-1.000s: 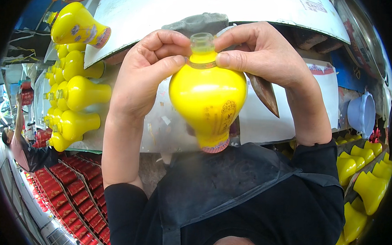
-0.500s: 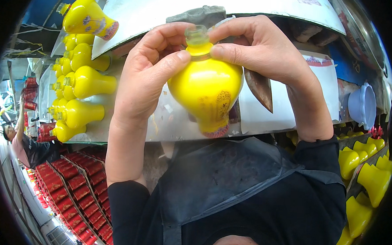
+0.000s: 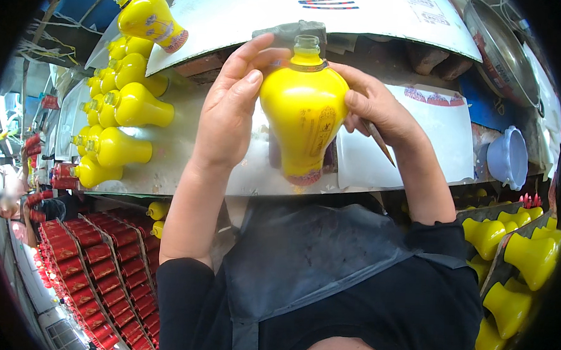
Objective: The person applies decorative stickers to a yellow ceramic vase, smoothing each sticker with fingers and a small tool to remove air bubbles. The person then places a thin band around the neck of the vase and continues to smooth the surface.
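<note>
A glossy yellow bottle [image 3: 302, 107] stands upright in front of me, with a clear glass neck, a dark patterned band below it, a brown printed panel and a reddish patterned foot. My right hand [image 3: 377, 107] grips its right shoulder, thumb on the front. From under that hand's fingers sticks out a brown pointed blade-like tool [image 3: 380, 145], apparently held there too. My left hand [image 3: 237, 95] is beside the bottle's left side, fingers raised and apart; slight contact with the glass cannot be ruled out. A grey block-like thing [image 3: 287, 30] is behind the neck.
Several yellow bottles [image 3: 130, 106] lie at the left of the table. A white board [image 3: 250, 17] bears thin decal strips [image 3: 329, 2]. To the right are a white decal sheet [image 3: 407, 149], a pale blue basin [image 3: 506, 158] and racked yellow bottles [image 3: 530, 258]. Red stacked items [image 3: 95, 267] and a person stand left.
Both hands have left the neck band. My left hand has opened beside the bottle, and my right hand has slid down to its shoulder. The bottle has turned slightly, and my view has shifted.
</note>
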A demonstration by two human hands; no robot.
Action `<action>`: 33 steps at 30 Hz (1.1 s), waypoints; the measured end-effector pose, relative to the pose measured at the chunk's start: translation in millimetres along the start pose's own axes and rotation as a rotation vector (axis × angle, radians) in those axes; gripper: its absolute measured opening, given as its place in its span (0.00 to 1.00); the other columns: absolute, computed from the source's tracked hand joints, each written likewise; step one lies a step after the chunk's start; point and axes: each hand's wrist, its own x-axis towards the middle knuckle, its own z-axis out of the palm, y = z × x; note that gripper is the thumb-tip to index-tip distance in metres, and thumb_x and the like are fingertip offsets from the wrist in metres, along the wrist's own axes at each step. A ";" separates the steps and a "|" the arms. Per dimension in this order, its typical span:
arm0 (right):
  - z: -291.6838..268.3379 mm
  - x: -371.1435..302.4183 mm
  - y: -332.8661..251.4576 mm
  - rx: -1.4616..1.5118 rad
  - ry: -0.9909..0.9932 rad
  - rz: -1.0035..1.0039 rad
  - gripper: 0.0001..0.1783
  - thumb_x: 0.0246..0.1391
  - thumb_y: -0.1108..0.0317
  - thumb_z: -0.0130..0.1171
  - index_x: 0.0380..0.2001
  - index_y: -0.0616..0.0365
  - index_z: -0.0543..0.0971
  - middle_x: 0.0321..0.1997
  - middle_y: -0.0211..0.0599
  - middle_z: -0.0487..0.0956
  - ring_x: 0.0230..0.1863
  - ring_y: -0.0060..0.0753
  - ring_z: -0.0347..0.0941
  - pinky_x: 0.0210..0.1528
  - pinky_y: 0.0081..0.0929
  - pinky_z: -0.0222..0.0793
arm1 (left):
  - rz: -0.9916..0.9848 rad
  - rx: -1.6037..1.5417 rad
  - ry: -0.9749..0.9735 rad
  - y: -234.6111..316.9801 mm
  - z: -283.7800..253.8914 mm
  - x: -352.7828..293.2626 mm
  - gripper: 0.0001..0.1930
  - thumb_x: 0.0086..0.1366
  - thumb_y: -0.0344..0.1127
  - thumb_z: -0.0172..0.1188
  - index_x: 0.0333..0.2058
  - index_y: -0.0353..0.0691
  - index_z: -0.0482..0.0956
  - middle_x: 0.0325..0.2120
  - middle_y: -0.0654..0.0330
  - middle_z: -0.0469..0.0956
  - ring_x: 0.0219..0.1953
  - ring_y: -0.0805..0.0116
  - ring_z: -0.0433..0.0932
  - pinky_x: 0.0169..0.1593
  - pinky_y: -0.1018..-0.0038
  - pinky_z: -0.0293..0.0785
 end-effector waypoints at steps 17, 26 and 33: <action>18.0 34.0 -7.9 -0.075 0.147 0.074 0.45 0.61 0.37 0.61 0.64 0.69 0.74 0.56 0.46 0.80 0.58 0.34 0.76 0.61 0.29 0.71 | -0.263 -0.473 0.274 -37.6 0.9 13.4 0.29 0.81 0.53 0.32 0.58 0.36 0.74 0.53 0.51 0.80 0.54 0.57 0.79 0.62 0.60 0.73; 5.6 41.9 4.0 -0.013 0.150 0.140 0.39 0.67 0.38 0.55 0.60 0.67 0.77 0.51 0.42 0.82 0.51 0.27 0.77 0.52 0.23 0.73 | -0.356 -0.478 0.270 -42.3 -0.9 31.0 0.33 0.81 0.57 0.28 0.61 0.35 0.73 0.54 0.51 0.80 0.56 0.56 0.79 0.63 0.59 0.73; 3.7 49.6 17.0 -0.029 0.204 0.184 0.37 0.68 0.37 0.53 0.50 0.66 0.80 0.31 0.34 0.82 0.26 0.17 0.77 0.26 0.17 0.70 | -0.415 -0.482 0.333 -49.8 -5.7 34.1 0.36 0.81 0.61 0.28 0.62 0.36 0.72 0.57 0.51 0.78 0.59 0.55 0.77 0.65 0.56 0.72</action>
